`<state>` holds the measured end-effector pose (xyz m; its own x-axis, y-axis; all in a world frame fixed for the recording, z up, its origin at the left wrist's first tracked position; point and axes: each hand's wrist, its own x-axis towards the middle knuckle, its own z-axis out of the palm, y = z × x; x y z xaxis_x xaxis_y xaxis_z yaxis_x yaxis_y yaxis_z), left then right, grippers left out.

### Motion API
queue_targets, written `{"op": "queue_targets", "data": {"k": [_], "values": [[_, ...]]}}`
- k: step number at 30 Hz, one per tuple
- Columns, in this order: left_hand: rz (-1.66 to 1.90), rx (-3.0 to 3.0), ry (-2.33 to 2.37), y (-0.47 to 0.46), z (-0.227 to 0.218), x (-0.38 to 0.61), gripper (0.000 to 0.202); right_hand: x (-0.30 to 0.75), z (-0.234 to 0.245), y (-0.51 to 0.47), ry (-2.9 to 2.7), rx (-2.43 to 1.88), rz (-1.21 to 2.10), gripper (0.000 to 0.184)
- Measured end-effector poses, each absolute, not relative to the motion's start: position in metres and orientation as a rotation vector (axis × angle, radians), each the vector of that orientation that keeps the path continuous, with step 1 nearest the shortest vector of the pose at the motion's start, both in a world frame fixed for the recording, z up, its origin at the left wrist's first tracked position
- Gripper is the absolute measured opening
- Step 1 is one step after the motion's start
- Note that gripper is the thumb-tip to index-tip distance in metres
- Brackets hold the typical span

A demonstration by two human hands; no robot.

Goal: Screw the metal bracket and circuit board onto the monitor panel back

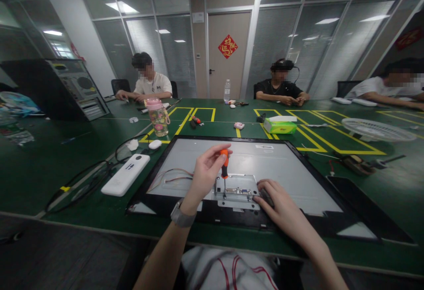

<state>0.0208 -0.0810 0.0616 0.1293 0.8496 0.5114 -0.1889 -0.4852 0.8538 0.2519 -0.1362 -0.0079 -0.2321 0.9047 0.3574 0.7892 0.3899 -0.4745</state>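
We see the left hand (205, 173) closed around the orange handle of a screwdriver (225, 166), held upright so its tip bears straight down on the metal plate (236, 190) of a monitor panel (291, 171) laid back-up on the green surface (49, 166). The right hand (278, 199), at three o'clock of the plate, rests curled against its edge, apparently bracing it; whether it grips anything we cannot tell. A white device (126, 174) lies aside at nine o'clock, a pink-lidded bottle (158, 117) at eleven.
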Motion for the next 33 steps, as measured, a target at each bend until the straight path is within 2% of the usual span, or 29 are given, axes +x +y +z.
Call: {"op": "queue_targets", "data": {"k": [4,9,16,21,27,33], "values": [[1.597,1.614,0.691,-0.081,0.0628,0.0212,0.019,0.2536,-0.0101,-0.1352,-2.071,-1.441,0.264,0.007],[1.499,1.529,0.633,-0.0798,0.06,0.0195,0.033,0.2544,-0.0109,-0.1353,-2.075,-1.45,0.287,0.007],[1.636,1.73,0.798,-0.0837,0.0614,0.021,0.021,0.2527,-0.0092,-0.1364,-2.057,-1.446,0.27,0.006],[1.571,1.705,0.749,-0.0849,0.0608,0.0211,0.031,0.252,-0.0067,-0.1367,-2.064,-1.452,0.268,0.007],[1.749,1.833,0.82,-0.0855,0.0612,0.0223,0.02,0.2508,-0.0046,-0.1376,-2.062,-1.463,0.256,0.006],[1.626,1.778,0.737,-0.0858,0.0638,0.0216,0.032,0.2526,-0.0072,-0.1367,-2.065,-1.451,0.284,0.007]]}}
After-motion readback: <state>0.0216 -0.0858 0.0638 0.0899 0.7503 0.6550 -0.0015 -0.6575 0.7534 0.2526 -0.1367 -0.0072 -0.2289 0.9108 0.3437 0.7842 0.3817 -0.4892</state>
